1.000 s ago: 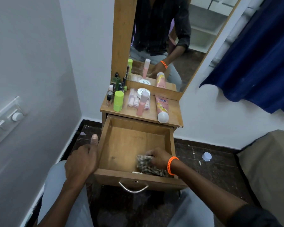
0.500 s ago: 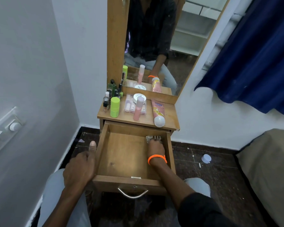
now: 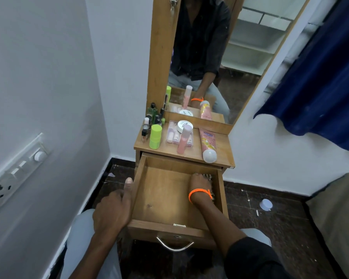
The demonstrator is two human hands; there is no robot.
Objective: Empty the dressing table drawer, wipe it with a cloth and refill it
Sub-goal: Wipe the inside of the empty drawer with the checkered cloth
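Head view: the drawer [image 3: 161, 198] of the dressing table [image 3: 222, 150] is seen pulled fully out, its wooden floor bare. A patterned cloth [image 3: 208, 176] is pressed into the drawer's far right corner under the right hand [image 3: 199, 183]; whether its fingers are curled round the cloth cannot be told, as they are hidden by the back of the hand. An orange bracelet [image 3: 199, 194] is worn on that wrist. The drawer's left wall near the front corner is gripped by the left hand [image 3: 114, 208], thumb laid along the rim. On the tabletop, a green container [image 3: 155, 136] is stood near the left edge, and a pink tube [image 3: 208, 144] is laid along the right edge.
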